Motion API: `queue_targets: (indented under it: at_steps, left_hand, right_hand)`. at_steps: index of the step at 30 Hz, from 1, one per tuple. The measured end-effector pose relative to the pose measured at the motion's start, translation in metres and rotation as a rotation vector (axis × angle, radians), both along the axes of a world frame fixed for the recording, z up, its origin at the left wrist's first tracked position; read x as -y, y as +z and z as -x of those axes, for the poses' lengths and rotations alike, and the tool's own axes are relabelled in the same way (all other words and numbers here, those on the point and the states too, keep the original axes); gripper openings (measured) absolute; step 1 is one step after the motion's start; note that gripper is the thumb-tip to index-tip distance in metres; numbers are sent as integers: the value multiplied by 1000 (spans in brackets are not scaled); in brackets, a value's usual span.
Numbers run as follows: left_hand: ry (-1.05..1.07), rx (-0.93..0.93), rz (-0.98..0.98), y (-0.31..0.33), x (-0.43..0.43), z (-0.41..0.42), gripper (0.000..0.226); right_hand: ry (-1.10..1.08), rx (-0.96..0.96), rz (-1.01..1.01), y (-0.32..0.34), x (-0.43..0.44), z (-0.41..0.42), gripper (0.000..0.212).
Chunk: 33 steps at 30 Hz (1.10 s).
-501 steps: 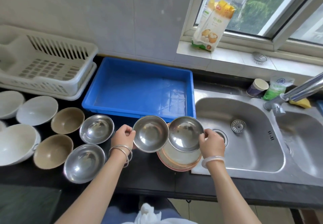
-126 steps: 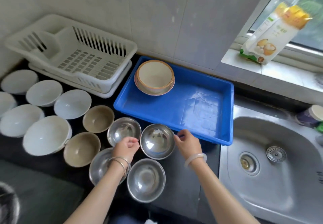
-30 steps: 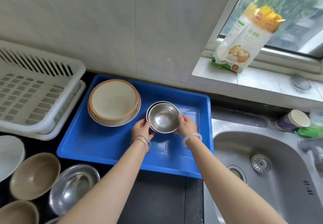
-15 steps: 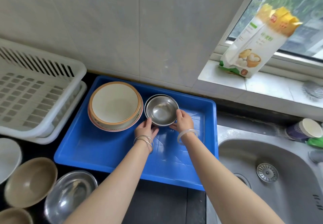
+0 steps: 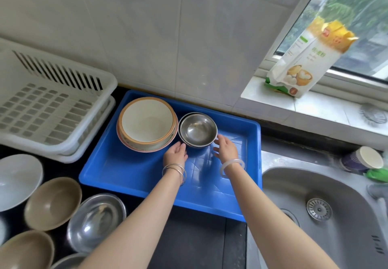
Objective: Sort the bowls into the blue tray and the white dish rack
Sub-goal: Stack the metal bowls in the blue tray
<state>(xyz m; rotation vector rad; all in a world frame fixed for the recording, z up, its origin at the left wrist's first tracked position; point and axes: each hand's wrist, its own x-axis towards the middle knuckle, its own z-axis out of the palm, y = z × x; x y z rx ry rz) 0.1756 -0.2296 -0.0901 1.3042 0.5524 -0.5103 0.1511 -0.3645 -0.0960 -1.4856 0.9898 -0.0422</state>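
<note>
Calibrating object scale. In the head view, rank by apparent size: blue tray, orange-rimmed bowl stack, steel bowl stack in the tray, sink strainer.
1. blue tray
2. orange-rimmed bowl stack
3. steel bowl stack, beside it at similar depth, so the ranking holds
4. sink strainer, smallest though nearer the camera

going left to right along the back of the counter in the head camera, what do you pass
white dish rack → cream bowl stack in the blue tray → steel bowls → flour bag on the sill → paper cup
</note>
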Motion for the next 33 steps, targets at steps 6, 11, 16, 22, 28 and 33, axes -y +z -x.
queue_targets:
  at_steps: [6, 11, 16, 22, 28, 33]
  left_hand:
    - [-204, 224, -283, 27, -62, 38, 32]
    - [-198, 263, -423, 39, -140, 94, 26]
    - [-152, 192, -703, 29, -223, 146, 27]
    - [-221, 154, -977, 18, -266, 159, 41]
    - [-355, 219, -1103, 12, -268, 153, 30]
    - [-431, 231, -1007, 16, -271, 147, 20]
  right_hand:
    - [170, 74, 225, 41, -31, 46, 21]
    - [371, 166, 183, 56, -102, 89, 20]
    - [645, 35, 162, 33, -175, 122, 18]
    - [702, -164, 121, 9, -218, 115, 45]
    - [573, -180, -98, 5, -230, 101, 25]
    - [487, -149, -37, 2, -218, 111, 9]
